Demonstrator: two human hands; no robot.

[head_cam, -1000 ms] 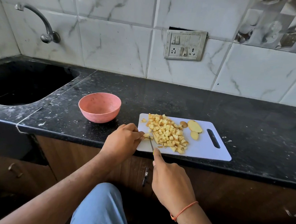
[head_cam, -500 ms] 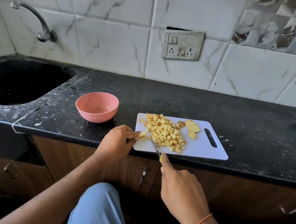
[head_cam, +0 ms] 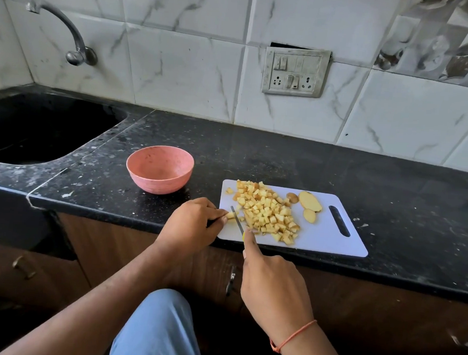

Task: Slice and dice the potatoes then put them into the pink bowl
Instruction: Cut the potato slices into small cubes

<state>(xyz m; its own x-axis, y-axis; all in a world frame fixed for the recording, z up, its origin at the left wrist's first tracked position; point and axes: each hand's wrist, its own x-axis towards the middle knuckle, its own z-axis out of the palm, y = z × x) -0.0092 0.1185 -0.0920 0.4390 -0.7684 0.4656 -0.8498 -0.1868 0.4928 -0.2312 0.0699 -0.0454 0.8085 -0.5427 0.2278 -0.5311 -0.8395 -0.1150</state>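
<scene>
Since a moment ago the knife [head_cam: 237, 219] has moved back onto the potato strip [head_cam: 231, 215] that the left hand [head_cam: 193, 224] pinches; right hand [head_cam: 272, 288] grips its handle. The diced potatoes [head_cam: 266, 213] lie piled on the cutting board [head_cam: 331, 239], the pink bowl [head_cam: 160, 169] beside it on the tabletop [head_cam: 283, 164].

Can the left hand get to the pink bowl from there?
Probably yes: the left hand pinches a potato strip beside the pink bowl, with only bare counter between them.

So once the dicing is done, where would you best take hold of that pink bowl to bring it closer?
Probably by the rim of the pink bowl, from above or from its near side. It sits upright and appears empty on the counter, with nothing touching it, left of the cutting board. Its rounded wall narrows toward the base, so the wide rim offers the firmest pinch.
</scene>
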